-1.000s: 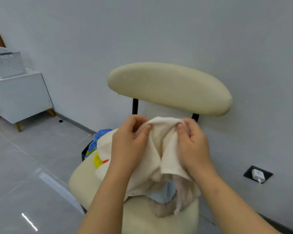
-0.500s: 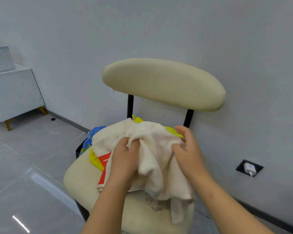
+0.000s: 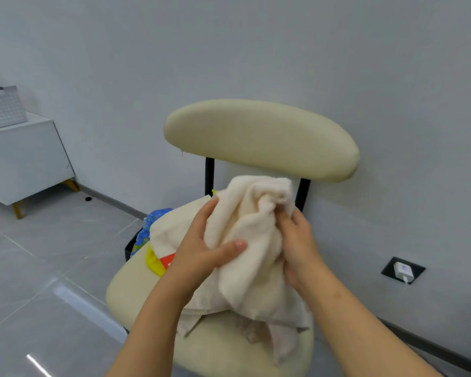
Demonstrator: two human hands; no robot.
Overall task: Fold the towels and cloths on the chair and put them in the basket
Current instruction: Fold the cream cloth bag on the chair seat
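Above one chair [image 3: 256, 137], left grip [image 3: 201, 254] and right grip [image 3: 297, 240] both hold one cream towel [image 3: 250, 240]

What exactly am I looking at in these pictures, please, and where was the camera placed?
There is no machine here: a person works with two bare hands. Every picture comes from one wide-angle camera worn on the person's head, looking forward and down, so both arms enter from the bottom edge. The left hand and the right hand both grip a bunched cream terry towel, held over the seat of a cream padded chair with black posts. More cloths lie on the seat, among them a yellow and red cloth and a blue patterned cloth. At the far left a white perforated basket stands on a white cabinet. A white charger sits in a wall socket on the right.
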